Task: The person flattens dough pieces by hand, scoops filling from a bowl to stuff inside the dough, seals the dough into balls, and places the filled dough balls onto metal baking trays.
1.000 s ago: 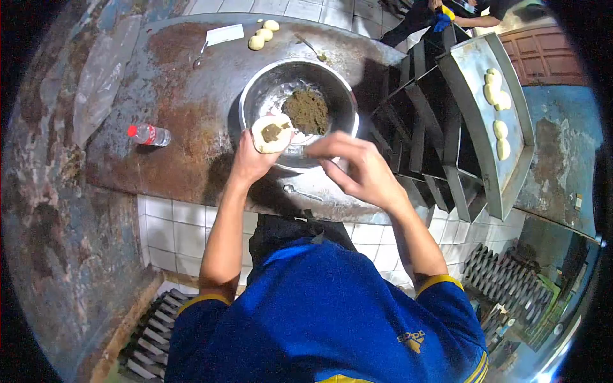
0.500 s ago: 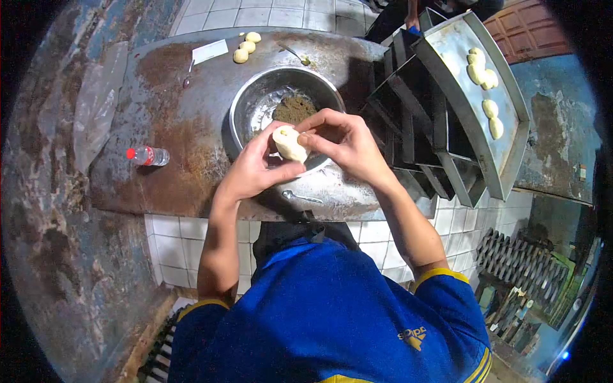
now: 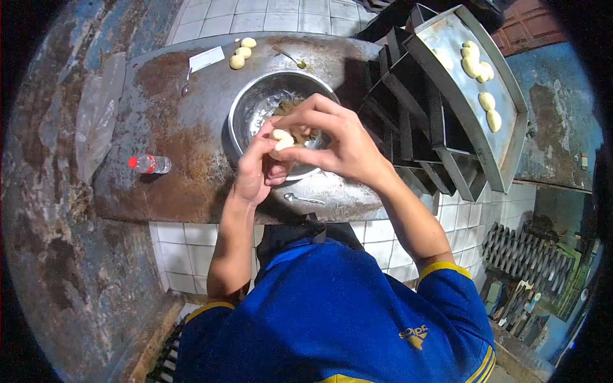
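Both my hands meet over the near side of a steel bowl [image 3: 239, 115]. Between them is a pale piece of dough [image 3: 283, 142], partly covered by fingers. My left hand [image 3: 254, 169] holds it from the left, fingers curled round it. From the right, my right hand [image 3: 338, 140] pinches it between thumb and fingers. Brown crumbly filling [image 3: 288, 110] shows in the bowl behind my fingers, mostly hidden. A small spoon [image 3: 302, 198] lies on the metal table [image 3: 172, 185] just in front of the bowl.
A red-capped bottle [image 3: 150, 165] lies at left. Dough balls [image 3: 237, 62], a white card [image 3: 205, 59] and another spoon [image 3: 290, 57] are at the back. On the right, stacked trays [image 3: 421, 105] stand under a tilted tray [image 3: 504, 143] bearing several dough pieces [image 3: 471, 66].
The dough was open with filling showing on my left hand; now it is gathered into a closed-looking lump. My right hand has come over from the right and taken hold of it.
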Tool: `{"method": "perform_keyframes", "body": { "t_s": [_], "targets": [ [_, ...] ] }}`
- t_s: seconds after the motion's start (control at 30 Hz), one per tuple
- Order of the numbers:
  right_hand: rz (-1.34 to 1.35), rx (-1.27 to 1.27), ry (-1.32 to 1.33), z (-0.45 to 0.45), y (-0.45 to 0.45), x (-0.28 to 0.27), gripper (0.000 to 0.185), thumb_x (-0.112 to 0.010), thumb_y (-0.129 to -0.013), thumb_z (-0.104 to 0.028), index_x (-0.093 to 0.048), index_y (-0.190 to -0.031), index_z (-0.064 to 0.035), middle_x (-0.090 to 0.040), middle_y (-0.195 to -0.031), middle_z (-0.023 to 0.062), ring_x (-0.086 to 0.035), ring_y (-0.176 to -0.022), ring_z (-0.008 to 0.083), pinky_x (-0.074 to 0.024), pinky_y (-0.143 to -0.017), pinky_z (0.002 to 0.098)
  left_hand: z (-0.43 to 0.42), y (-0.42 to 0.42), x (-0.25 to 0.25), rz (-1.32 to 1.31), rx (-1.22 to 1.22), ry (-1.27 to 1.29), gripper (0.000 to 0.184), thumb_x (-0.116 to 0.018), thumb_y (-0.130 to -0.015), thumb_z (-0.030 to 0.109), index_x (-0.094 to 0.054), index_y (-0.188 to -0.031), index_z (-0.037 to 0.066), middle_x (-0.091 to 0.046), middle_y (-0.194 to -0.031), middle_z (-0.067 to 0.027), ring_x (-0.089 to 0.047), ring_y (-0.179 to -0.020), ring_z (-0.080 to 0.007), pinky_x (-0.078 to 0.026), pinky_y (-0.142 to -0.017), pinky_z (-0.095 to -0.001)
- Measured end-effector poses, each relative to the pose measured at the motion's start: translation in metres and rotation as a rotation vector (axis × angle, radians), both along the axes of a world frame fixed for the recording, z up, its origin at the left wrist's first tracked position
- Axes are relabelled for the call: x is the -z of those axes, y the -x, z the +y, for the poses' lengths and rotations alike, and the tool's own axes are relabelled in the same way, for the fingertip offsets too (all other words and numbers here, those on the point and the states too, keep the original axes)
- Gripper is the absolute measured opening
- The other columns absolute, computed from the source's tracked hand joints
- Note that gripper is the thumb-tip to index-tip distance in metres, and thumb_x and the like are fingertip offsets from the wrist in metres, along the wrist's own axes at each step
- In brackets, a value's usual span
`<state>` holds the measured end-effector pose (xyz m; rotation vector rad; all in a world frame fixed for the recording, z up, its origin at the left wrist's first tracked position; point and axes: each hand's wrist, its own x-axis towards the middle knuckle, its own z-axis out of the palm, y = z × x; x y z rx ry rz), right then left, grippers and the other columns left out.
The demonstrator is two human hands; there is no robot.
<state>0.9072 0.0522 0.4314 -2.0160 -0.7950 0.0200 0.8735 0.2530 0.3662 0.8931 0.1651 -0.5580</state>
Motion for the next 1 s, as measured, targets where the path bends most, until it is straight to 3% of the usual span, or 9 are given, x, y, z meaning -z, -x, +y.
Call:
{"method": "perform_keyframes", "body": {
  "t_s": [0.13,0.2,0.27,0.33,0.4,0.67,0.73,0.9,1.0],
  "targets": [
    [0.028,0.133,-0.075,-0.005,0.002,0.008,0.022,-0.078,-0.093,-0.014,-0.079,-0.113,-0.006,-0.067,-0.091,0.01,-0.069,-0.078,0.0189,-0.0575,-0.071,0.0322,-0.004,0.003,-0.002,-0.126,0.021,0.096,0.036,-0.056,-0.103,0.037,-0.054,-0.128,0.01,-0.059,-0.09,0.0025,-0.047,-0.062,-0.0028,-0.031,-0.046,-0.0183],
    [0.194,0.21,-0.169,-0.005,0.005,0.013,0.019,-0.074,-0.094,-0.009,-0.078,-0.112,-0.004,-0.066,-0.088,0.0086,-0.069,-0.077,0.0182,-0.0585,-0.072,0.0307,-0.007,0.003,0.009,-0.327,0.016,-0.293,0.054,-0.06,-0.102,0.037,-0.049,-0.145,0.007,-0.065,-0.102,-0.0026,-0.058,-0.071,-0.0066,-0.041,-0.052,-0.0213],
    [0.41,0.16,-0.243,-0.013,0.003,0.017,0.032,-0.077,-0.092,-0.014,-0.075,-0.122,-0.0038,-0.068,-0.103,0.0108,-0.072,-0.091,0.0206,-0.0599,-0.081,0.0328,-0.007,0.004,0.012,-0.294,0.011,-0.225,0.063,-0.065,-0.101,0.032,-0.044,-0.152,0.002,-0.065,-0.11,-0.0043,-0.061,-0.079,-0.0073,-0.044,-0.056,-0.0226],
    [0.069,0.138,-0.054,-0.017,0.006,0.003,0.057,-0.084,-0.086,-0.025,-0.067,-0.137,-0.0054,-0.064,-0.122,0.0143,-0.07,-0.108,0.0253,-0.059,-0.091,0.0368,-0.019,0.008,0.001,-0.187,-0.196,-0.168,0.032,-0.066,-0.1,0.029,-0.062,-0.12,0.004,-0.065,-0.096,0.001,-0.056,-0.073,-0.0027,-0.041,-0.053,-0.0198],
    [-0.122,0.088,-0.028,-0.01,0.013,0.003,0.081,-0.091,-0.077,-0.041,-0.061,-0.146,-0.0103,-0.06,-0.128,0.0157,-0.065,-0.112,0.0306,-0.0542,-0.098,0.0422,-0.032,0.008,0.0,-0.219,-0.26,-0.171,0.032,-0.066,-0.1,0.027,-0.062,-0.12,0.003,-0.065,-0.098,0.0004,-0.058,-0.075,-0.0038,-0.043,-0.054,-0.02],
    [-0.029,0.194,-0.158,-0.031,0.019,0.021,0.031,-0.079,-0.094,-0.024,-0.079,-0.12,-0.0061,-0.063,-0.09,0.0094,-0.065,-0.082,0.0203,-0.0545,-0.074,0.0326,-0.047,0.009,-0.03,0.03,-0.113,0.083,0.032,-0.063,-0.105,0.028,-0.053,-0.131,0.011,-0.061,-0.084,0.0001,-0.053,-0.065,0.001,-0.036,-0.048,-0.0152],
    [0.368,0.358,-0.427,-0.039,0.025,0.019,0.028,-0.073,-0.101,-0.023,-0.079,-0.119,-0.0014,-0.065,-0.094,0.0069,-0.066,-0.086,0.0161,-0.0549,-0.076,0.03,-0.06,0.009,-0.043,-0.136,-0.233,0.028,0.036,-0.069,-0.103,0.022,-0.051,-0.132,0.01,-0.064,-0.087,-0.0017,-0.052,-0.065,0.001,-0.035,-0.048,-0.0146],
    [1.136,0.114,-1.129,-0.066,0.05,0.02,0.04,-0.071,-0.102,-0.015,-0.059,-0.139,-0.009,-0.068,-0.125,0.0072,-0.069,-0.112,0.017,-0.0637,-0.086,0.0327,-0.106,-0.003,-0.076,-0.546,-0.337,-0.422,0.028,-0.079,-0.094,0.012,-0.06,-0.113,0.002,-0.067,-0.094,-0.0031,-0.061,-0.079,-0.005,-0.051,-0.071,-0.0199],
    [1.0,-0.034,-1.33,-0.072,0.069,0.017,0.052,-0.076,-0.096,-0.004,-0.049,-0.139,-0.0124,-0.067,-0.127,0.0083,-0.07,-0.109,0.0177,-0.0685,-0.07,0.0289,-0.144,-0.007,-0.095,-0.759,-0.327,-0.378,0.028,-0.076,-0.089,0.006,-0.059,-0.11,0.001,-0.067,-0.094,-0.0038,-0.065,-0.087,-0.0097,-0.054,-0.078,-0.0255]
  ]
}}
